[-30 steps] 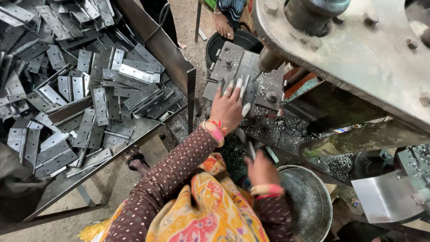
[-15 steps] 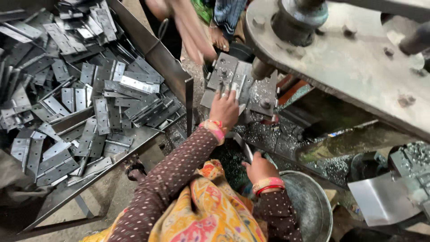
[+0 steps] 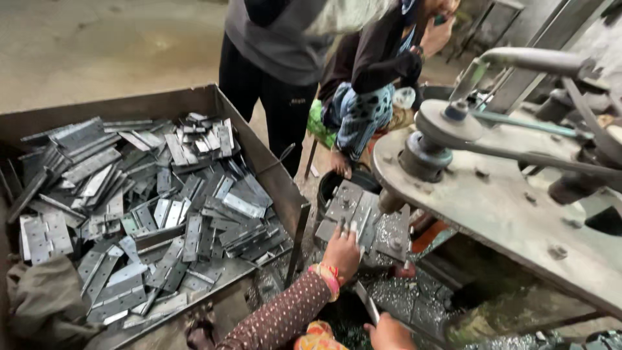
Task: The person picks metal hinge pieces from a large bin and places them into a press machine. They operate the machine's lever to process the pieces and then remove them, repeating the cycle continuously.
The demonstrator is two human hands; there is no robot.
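Fingers of left hand spread flat on metal plates beside hinge bin; right hand finger state unclear.

The left hand rests on grey metal plates beside a bin of hinges.

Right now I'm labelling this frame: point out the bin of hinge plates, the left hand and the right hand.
bin of hinge plates [image 3: 272,167], head view, on its bare right wall.
left hand [image 3: 343,251], head view, back of the hand.
right hand [image 3: 391,333], head view, back of the hand at the bottom edge.
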